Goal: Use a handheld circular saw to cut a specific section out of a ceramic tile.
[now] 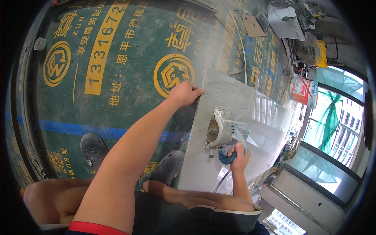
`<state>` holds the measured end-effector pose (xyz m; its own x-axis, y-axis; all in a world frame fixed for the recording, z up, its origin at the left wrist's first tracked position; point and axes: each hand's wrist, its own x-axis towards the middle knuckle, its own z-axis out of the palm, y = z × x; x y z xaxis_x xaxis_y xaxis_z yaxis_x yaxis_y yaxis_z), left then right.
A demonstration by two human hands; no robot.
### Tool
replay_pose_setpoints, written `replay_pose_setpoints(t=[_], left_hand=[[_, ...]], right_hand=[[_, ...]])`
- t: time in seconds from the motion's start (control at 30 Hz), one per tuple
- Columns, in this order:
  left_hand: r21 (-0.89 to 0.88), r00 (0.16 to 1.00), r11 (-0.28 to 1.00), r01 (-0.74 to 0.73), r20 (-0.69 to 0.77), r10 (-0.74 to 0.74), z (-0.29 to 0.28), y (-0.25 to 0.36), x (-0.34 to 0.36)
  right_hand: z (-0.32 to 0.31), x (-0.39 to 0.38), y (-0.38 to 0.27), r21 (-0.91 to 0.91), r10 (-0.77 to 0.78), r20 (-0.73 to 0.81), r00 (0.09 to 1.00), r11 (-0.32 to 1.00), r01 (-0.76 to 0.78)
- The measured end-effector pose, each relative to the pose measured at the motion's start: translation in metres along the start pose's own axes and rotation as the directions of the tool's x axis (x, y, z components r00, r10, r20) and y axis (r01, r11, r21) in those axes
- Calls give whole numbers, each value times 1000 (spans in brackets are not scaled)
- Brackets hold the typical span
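Observation:
A large glossy pale marble-look tile (235, 92) lies in front of me, slightly right of centre. On it rests a handheld tile saw (222, 131) with a round blade guard, a flat metal base and a blue-grey body. My right hand (239, 156) is wrapped round the saw's rear handle. My left hand (185, 94) is closed at the tile's far left edge, thumb and finger pinching it. A thin dark line (218, 92) runs along the tile, away from the saw's base. The lower edge of the blade is hidden by the guard and base.
Green printed floor sheeting (129, 51) with blue tape (78, 128) spreads to the left. My grey clogs (94, 150) stand beside the tile. A power cord (222, 181) trails behind the saw. At right are a bucket (304, 92), a fan (307, 51) and a window (333, 121).

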<state>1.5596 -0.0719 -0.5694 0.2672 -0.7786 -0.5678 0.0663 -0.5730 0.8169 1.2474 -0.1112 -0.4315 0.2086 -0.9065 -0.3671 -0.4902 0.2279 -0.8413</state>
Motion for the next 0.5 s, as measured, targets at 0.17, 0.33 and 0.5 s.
replay_pose_setpoints(t=[0.17,0.33,0.5], left_hand=[[3,1000,1000,-11,-7,11,-1,2,-1],[6,999,1000,-27,-41,27,2,-1,1],[0,999,1000,-21,-26,21,-1,1,-1]], right_hand=[[2,-2,-1,-2,-3,-3,1000,1000,3],[2,-5,-3,7,6,-2,1000,1000,-6],[2,-8,-2,16,16,-8,1000,1000,-16]])
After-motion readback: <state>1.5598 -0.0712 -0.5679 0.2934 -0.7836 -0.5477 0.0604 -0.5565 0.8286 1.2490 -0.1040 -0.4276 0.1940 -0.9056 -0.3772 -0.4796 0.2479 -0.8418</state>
